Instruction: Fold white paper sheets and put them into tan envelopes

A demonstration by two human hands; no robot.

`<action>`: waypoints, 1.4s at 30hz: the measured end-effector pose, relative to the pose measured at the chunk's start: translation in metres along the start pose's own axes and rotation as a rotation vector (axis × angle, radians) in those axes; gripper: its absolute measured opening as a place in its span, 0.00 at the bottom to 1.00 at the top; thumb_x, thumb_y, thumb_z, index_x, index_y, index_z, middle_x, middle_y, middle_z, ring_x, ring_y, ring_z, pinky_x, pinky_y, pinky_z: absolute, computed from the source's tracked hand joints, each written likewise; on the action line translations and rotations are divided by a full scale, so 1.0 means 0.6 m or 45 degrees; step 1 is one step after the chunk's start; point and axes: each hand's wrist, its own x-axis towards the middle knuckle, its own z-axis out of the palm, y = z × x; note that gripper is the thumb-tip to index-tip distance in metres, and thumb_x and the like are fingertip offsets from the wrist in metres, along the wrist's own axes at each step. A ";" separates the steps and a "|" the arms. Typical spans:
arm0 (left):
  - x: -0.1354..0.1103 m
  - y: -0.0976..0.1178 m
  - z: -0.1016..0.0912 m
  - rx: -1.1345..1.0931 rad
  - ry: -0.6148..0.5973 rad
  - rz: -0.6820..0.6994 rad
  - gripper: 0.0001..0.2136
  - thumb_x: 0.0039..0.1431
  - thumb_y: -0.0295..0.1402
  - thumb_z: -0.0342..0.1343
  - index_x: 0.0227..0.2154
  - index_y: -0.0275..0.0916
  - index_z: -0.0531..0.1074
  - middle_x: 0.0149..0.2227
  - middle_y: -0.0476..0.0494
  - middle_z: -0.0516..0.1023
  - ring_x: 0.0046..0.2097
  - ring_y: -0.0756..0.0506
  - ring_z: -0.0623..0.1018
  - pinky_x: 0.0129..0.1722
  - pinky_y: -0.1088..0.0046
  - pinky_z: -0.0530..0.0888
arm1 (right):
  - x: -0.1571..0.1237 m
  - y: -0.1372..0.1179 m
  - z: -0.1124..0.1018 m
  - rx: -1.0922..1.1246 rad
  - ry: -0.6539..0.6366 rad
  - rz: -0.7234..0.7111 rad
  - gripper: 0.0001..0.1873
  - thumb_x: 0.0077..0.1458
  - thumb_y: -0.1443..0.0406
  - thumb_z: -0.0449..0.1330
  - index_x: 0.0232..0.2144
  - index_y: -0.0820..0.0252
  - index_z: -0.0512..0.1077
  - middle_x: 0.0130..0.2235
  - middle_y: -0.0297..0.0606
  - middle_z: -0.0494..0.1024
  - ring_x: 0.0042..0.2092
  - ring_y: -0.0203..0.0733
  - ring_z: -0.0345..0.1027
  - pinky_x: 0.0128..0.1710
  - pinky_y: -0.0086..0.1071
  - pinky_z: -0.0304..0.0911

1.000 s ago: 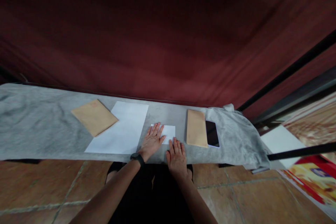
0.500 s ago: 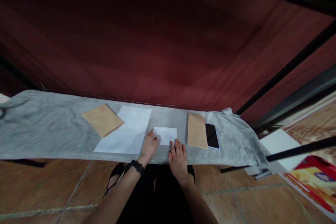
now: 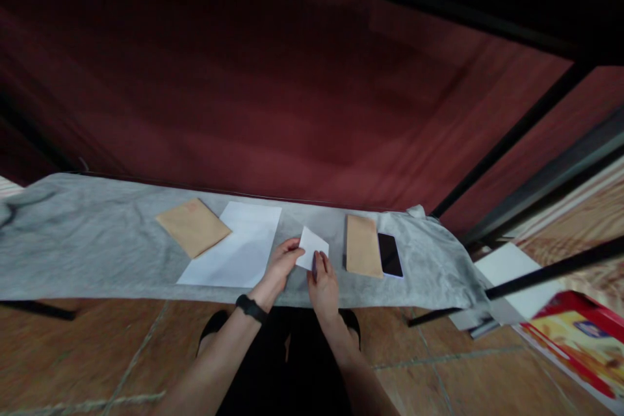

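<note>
A small folded piece of white paper [image 3: 312,244] is raised and tilted between my two hands. My left hand [image 3: 283,263] pinches its left edge between thumb and fingers. On the lower right edge, my right hand [image 3: 323,286] grips the paper with bent fingers. To the left, a large white sheet [image 3: 244,247] lies flat, partly covered by a brown envelope [image 3: 194,227] set at an angle. Right of my hands lies another brown envelope [image 3: 363,247], with a dark-screened phone [image 3: 390,255] against its right side.
A grey cloth [image 3: 107,240] covers the narrow table, with a dark red panel [image 3: 292,110] behind it. Black metal bars [image 3: 511,136] rise at the right. A red and yellow box [image 3: 580,331] stands low at the right, near a white board [image 3: 511,266].
The small white paper was flat on the cloth under my hands; now it is lifted and tilted. My hands have moved closer together, and both have closed on it.
</note>
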 end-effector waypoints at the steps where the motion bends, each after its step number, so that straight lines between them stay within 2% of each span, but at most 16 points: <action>1: -0.002 0.004 0.001 -0.016 -0.018 -0.015 0.19 0.52 0.44 0.61 0.43 0.36 0.78 0.34 0.40 0.82 0.37 0.42 0.81 0.33 0.70 0.76 | 0.011 -0.006 0.000 0.208 0.006 0.112 0.21 0.62 0.60 0.53 0.53 0.60 0.73 0.55 0.51 0.76 0.55 0.53 0.71 0.55 0.46 0.65; 3: -0.009 0.004 -0.002 -0.030 0.011 -0.079 0.22 0.59 0.47 0.56 0.49 0.38 0.75 0.43 0.37 0.81 0.45 0.41 0.81 0.36 0.70 0.76 | 0.031 -0.013 0.000 0.522 0.007 0.281 0.19 0.62 0.55 0.52 0.44 0.60 0.77 0.44 0.48 0.82 0.46 0.52 0.77 0.47 0.44 0.70; 5: -0.017 -0.009 -0.009 0.003 0.090 -0.152 0.23 0.62 0.47 0.55 0.56 0.40 0.70 0.47 0.36 0.80 0.48 0.41 0.80 0.38 0.69 0.77 | 0.043 -0.016 0.002 0.675 0.004 0.343 0.22 0.64 0.52 0.50 0.43 0.60 0.76 0.40 0.48 0.83 0.42 0.51 0.78 0.42 0.42 0.73; 7: -0.026 -0.031 -0.014 0.057 0.124 -0.200 0.26 0.59 0.41 0.59 0.59 0.38 0.66 0.43 0.36 0.81 0.44 0.41 0.81 0.37 0.68 0.77 | 0.044 -0.015 0.008 0.760 -0.004 0.361 0.23 0.65 0.51 0.48 0.45 0.61 0.74 0.41 0.49 0.83 0.43 0.50 0.79 0.40 0.41 0.74; 9: -0.029 -0.055 -0.016 0.087 0.089 -0.207 0.28 0.56 0.34 0.61 0.59 0.35 0.66 0.35 0.40 0.81 0.38 0.43 0.82 0.35 0.68 0.78 | 0.036 -0.010 0.013 0.834 -0.030 0.393 0.23 0.64 0.51 0.49 0.45 0.61 0.74 0.41 0.50 0.83 0.45 0.50 0.79 0.41 0.42 0.74; 15: 0.003 -0.093 -0.028 0.322 0.069 -0.068 0.27 0.51 0.27 0.59 0.56 0.36 0.69 0.25 0.53 0.74 0.27 0.49 0.77 0.30 0.71 0.77 | -0.005 0.027 -0.006 0.896 -0.274 0.503 0.26 0.62 0.47 0.50 0.38 0.62 0.75 0.38 0.52 0.83 0.40 0.51 0.80 0.39 0.45 0.75; 17: 0.014 -0.097 -0.036 0.445 0.062 0.006 0.24 0.50 0.25 0.58 0.53 0.37 0.72 0.26 0.52 0.74 0.28 0.48 0.77 0.35 0.68 0.78 | -0.012 0.043 -0.020 0.845 -0.315 0.528 0.25 0.61 0.48 0.51 0.39 0.63 0.75 0.38 0.52 0.83 0.37 0.50 0.80 0.36 0.44 0.75; 19: 0.016 -0.099 -0.040 0.568 0.055 0.089 0.22 0.50 0.23 0.55 0.50 0.38 0.75 0.30 0.48 0.77 0.34 0.45 0.79 0.43 0.64 0.78 | -0.010 0.054 -0.030 0.694 -0.208 0.513 0.24 0.61 0.51 0.50 0.42 0.64 0.75 0.38 0.50 0.83 0.36 0.48 0.79 0.36 0.42 0.75; 22: 0.001 -0.099 -0.035 0.733 0.065 0.194 0.21 0.52 0.21 0.52 0.49 0.38 0.75 0.45 0.39 0.79 0.47 0.41 0.79 0.55 0.59 0.73 | 0.001 0.061 -0.033 0.380 -0.036 0.320 0.23 0.63 0.56 0.47 0.48 0.62 0.74 0.45 0.49 0.82 0.46 0.48 0.77 0.46 0.44 0.72; 24: -0.016 -0.099 -0.024 0.818 0.096 0.242 0.22 0.56 0.22 0.50 0.53 0.37 0.74 0.56 0.34 0.74 0.56 0.37 0.74 0.61 0.54 0.67 | 0.007 0.063 -0.028 0.096 -0.071 0.054 0.24 0.65 0.59 0.46 0.54 0.61 0.72 0.56 0.49 0.76 0.58 0.48 0.69 0.57 0.45 0.65; 26: -0.034 -0.102 -0.010 0.974 0.084 0.341 0.22 0.61 0.24 0.48 0.57 0.36 0.70 0.64 0.32 0.67 0.65 0.35 0.66 0.65 0.50 0.61 | 0.006 0.066 -0.020 -0.256 -0.134 -0.216 0.25 0.67 0.61 0.44 0.59 0.63 0.68 0.64 0.49 0.68 0.65 0.48 0.60 0.63 0.47 0.57; 28: -0.050 -0.109 0.002 1.216 -0.053 0.511 0.21 0.66 0.30 0.46 0.61 0.35 0.66 0.67 0.33 0.62 0.69 0.36 0.60 0.67 0.51 0.58 | -0.001 0.071 -0.013 -0.533 -0.179 -0.363 0.26 0.69 0.62 0.43 0.63 0.65 0.64 0.67 0.50 0.62 0.68 0.49 0.54 0.66 0.50 0.51; 31: -0.070 -0.122 0.009 1.480 -0.309 0.722 0.24 0.70 0.39 0.43 0.64 0.34 0.62 0.68 0.34 0.61 0.70 0.40 0.58 0.68 0.56 0.56 | -0.018 0.082 -0.008 -0.786 -0.193 -0.435 0.27 0.70 0.63 0.42 0.67 0.66 0.58 0.68 0.51 0.59 0.69 0.50 0.52 0.67 0.51 0.48; 34: -0.083 -0.130 -0.001 1.557 -0.374 0.827 0.28 0.70 0.45 0.42 0.65 0.32 0.59 0.69 0.32 0.58 0.71 0.40 0.56 0.69 0.57 0.53 | -0.029 0.091 -0.013 -0.871 -0.225 -0.474 0.27 0.71 0.63 0.41 0.68 0.65 0.54 0.69 0.51 0.57 0.70 0.50 0.49 0.67 0.51 0.46; 37: -0.089 -0.130 -0.019 1.610 -0.437 0.937 0.31 0.68 0.50 0.46 0.66 0.36 0.57 0.70 0.34 0.55 0.71 0.39 0.54 0.69 0.55 0.51 | -0.030 0.097 -0.026 -0.862 -0.300 -0.522 0.27 0.71 0.64 0.41 0.68 0.66 0.55 0.69 0.51 0.56 0.70 0.48 0.48 0.67 0.51 0.46; 42: -0.090 -0.131 -0.034 1.670 -0.503 1.013 0.34 0.64 0.54 0.50 0.65 0.36 0.59 0.70 0.31 0.56 0.71 0.36 0.54 0.69 0.52 0.49 | -0.011 0.091 -0.034 -0.623 -0.359 -0.522 0.27 0.72 0.62 0.38 0.65 0.64 0.61 0.66 0.48 0.64 0.68 0.45 0.54 0.68 0.49 0.47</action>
